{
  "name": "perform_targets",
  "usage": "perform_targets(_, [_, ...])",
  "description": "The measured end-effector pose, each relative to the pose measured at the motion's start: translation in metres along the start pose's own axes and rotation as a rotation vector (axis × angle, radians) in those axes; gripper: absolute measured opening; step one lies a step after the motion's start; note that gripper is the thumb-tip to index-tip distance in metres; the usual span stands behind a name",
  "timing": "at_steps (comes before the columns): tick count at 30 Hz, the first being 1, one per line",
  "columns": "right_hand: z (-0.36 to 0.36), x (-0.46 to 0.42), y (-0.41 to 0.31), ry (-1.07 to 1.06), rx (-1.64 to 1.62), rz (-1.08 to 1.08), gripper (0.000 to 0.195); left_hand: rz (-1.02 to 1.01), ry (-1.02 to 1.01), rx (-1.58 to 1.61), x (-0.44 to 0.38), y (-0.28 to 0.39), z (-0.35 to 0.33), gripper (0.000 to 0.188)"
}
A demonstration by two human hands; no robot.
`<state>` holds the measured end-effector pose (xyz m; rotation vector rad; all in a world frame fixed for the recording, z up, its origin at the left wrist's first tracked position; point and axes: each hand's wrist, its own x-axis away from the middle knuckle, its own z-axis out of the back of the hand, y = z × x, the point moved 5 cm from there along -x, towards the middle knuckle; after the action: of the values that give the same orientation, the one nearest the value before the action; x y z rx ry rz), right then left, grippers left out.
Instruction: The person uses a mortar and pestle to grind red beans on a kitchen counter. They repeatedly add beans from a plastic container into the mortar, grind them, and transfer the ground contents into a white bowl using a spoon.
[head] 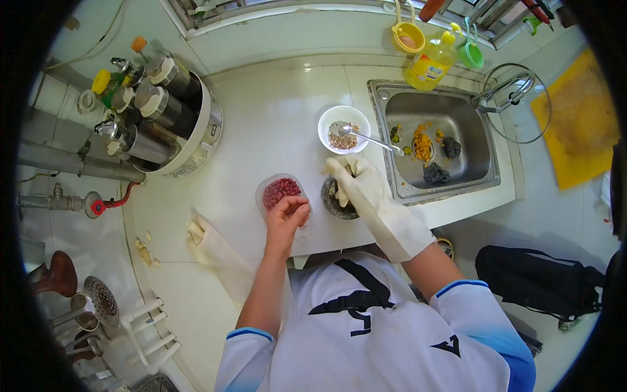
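My left hand (288,220) is bare, its fingertips pinched together over the near edge of a clear plastic tray (260,188) of red peanuts (281,193); whether it holds a peanut is hard to tell. A cream rubber glove covers my right hand (353,179), curled over a dark stone mortar (334,208). What the gloved fingers grip is mostly hidden, possibly a pestle. Behind the mortar stands a white bowl (323,130) with crushed bits in it and a metal spoon (370,137) resting across its rim. A second cream glove (215,250) lies at the left.
A steel sink (441,112) at the right holds orange scraps (422,144) and dark lumps. Yellow detergent (428,66) stands behind it. A round caddy (208,132) of seasoning bottles is at the back left. Garlic cloves (143,252) lie by the left wall.
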<state>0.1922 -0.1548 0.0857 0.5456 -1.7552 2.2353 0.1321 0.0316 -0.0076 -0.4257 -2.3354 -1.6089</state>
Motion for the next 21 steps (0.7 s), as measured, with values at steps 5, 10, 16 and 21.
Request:
perform_targets(5, [-0.001,0.006,-0.031,-0.040,0.113,0.109,0.029,-0.029,0.033,-0.050,0.000,0.005,0.009,0.017])
perform_targets(10, [-0.009,-0.003,0.006,-0.006,-0.046,0.021,0.030,-0.016,0.037,-0.061,-0.001,0.010,0.007,0.017])
perform_targets(16, [-0.006,0.002,0.009,0.077,-0.146,0.031,0.030,-0.015,0.022,-0.106,0.000,0.010,0.008,0.017])
perform_targets(21, [-0.002,0.001,-0.010,-0.025,-0.084,0.062,0.029,-0.022,-0.005,-0.105,0.001,0.013,0.004,0.018])
